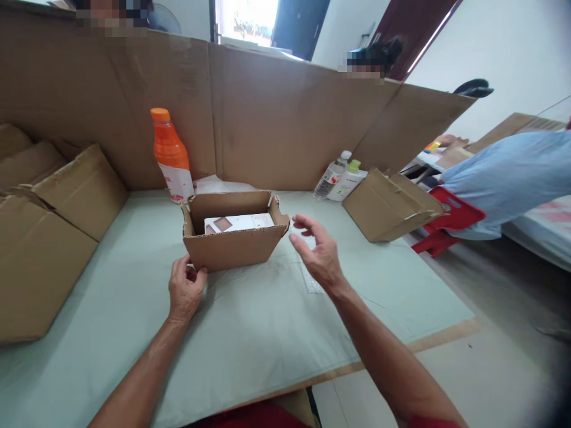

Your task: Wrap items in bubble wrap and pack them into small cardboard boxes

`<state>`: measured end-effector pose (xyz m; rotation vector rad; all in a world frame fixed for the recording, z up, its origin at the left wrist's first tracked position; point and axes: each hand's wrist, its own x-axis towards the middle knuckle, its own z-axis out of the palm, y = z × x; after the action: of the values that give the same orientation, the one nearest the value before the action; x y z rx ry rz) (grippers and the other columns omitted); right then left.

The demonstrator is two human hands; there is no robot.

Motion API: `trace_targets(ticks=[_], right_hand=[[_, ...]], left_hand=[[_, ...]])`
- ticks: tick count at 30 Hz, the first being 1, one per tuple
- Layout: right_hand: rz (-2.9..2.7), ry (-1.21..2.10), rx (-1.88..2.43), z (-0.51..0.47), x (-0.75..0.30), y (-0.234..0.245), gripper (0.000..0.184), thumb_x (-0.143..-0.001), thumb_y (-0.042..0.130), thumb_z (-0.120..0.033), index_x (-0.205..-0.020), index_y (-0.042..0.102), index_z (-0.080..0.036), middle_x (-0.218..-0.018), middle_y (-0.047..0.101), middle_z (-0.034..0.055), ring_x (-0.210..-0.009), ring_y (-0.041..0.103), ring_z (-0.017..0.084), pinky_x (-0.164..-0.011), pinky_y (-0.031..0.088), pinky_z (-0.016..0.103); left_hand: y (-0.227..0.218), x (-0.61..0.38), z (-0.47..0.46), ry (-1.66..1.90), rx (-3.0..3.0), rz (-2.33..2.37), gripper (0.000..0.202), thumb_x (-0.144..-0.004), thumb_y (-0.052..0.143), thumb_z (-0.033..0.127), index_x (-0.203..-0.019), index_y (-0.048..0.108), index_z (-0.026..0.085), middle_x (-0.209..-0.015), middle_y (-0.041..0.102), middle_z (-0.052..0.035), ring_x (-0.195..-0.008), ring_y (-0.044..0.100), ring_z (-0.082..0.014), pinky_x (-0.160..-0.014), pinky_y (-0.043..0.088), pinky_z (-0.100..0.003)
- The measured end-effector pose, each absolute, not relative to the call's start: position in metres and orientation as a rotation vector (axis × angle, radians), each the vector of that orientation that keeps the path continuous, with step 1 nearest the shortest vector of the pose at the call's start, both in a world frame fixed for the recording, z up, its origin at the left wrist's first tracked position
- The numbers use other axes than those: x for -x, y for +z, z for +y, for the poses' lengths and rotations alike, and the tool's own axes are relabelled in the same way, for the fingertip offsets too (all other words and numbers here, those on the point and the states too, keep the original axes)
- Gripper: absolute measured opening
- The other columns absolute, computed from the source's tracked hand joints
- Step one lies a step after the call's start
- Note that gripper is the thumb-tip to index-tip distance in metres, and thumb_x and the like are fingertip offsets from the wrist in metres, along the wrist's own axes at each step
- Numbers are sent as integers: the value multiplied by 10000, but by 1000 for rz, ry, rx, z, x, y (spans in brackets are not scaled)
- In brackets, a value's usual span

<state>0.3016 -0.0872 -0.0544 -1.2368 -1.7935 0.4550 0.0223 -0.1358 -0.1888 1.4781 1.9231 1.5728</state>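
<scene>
An open-topped cardboard box stands on the cloth-covered table in front of me. Inside it lies a white box with printed patches; its lower part is hidden by the front wall. At the lower left corner of the cardboard box, my left hand grips it, thumb at the front and fingers bent at the side. My right hand hovers just off the box's right end, thumb and fingers apart, holding nothing. Beneath that hand lies a clear plastic bubble-wrap piece, partly covered by it.
An orange bottle stands behind the box. A clear water bottle, a white bottle with a green cap and a tilted carton are right. Large cartons fill the left. A cardboard partition runs behind; people sit beyond.
</scene>
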Motion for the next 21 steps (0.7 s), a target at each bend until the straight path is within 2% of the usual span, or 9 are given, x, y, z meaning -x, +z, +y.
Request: trace_targets(ticks=[2,3,5,7,10,14,18,21], right_hand=[[-1975,337,1245,-80,-293,-20,388,-951,514,-474,-1225,614,-219,-1221,689,104,-1074,637,258,-887,497,399],[-2116,306,1292,-73,-286,-5,390,-976,463,-510,-1140,649,-209,-1138,710,103,-1015,646,260,-842,491,386],[-2414,247,1457,-54,-268,15,512,-1005,373,-579,-881,680,-188,-887,710,103,-849,652,253,-746,458,360],[-2649,159,1601,-34,-251,22,639,-997,346,-647,-644,613,-187,-651,626,88,-705,628,233,-691,419,345],[-2833,75,1591,-14,-234,20,729,-942,368,-752,-489,514,-199,-500,522,66,-615,594,210,-653,395,332],[-2811,148,1598,-11,-231,20,737,-913,349,-804,-532,541,-203,-568,577,76,-581,567,191,-607,369,316],[-2785,263,1562,-20,-228,25,676,-953,326,-757,-697,610,-200,-727,659,86,-652,586,199,-617,368,309],[-2787,289,1502,-29,-220,26,612,-965,369,-711,-755,617,-193,-778,675,86,-714,592,214,-658,384,318]], left_hand=[[-190,-22,-136,1579,-1477,1911,269,-778,621,287,-1033,611,204,-878,545,3,-631,528,-127,-672,504,-303],[-191,-22,-135,1583,-1474,1906,277,-780,619,287,-1044,611,201,-893,549,0,-628,528,-123,-667,505,-300],[-192,-22,-135,1590,-1470,1897,291,-784,613,287,-1059,611,194,-926,557,-9,-613,527,-113,-647,505,-294],[-193,-21,-134,1596,-1472,1887,305,-783,611,284,-1072,613,188,-952,569,-17,-599,529,-106,-626,503,-289],[-195,-22,-132,1600,-1478,1869,329,-788,607,271,-1109,613,196,-977,590,-22,-593,539,-103,-620,507,-285],[-197,-23,-131,1615,-1471,1851,360,-803,588,249,-1160,609,206,-992,600,-23,-608,547,-103,-666,518,-289],[-197,-24,-131,1624,-1456,1853,373,-786,619,269,-1154,617,211,-988,597,-18,-592,531,-101,-649,510,-287],[-196,-21,-131,1635,-1443,1889,353,-771,642,297,-1113,625,208,-980,591,-15,-576,507,-101,-645,504,-294]])
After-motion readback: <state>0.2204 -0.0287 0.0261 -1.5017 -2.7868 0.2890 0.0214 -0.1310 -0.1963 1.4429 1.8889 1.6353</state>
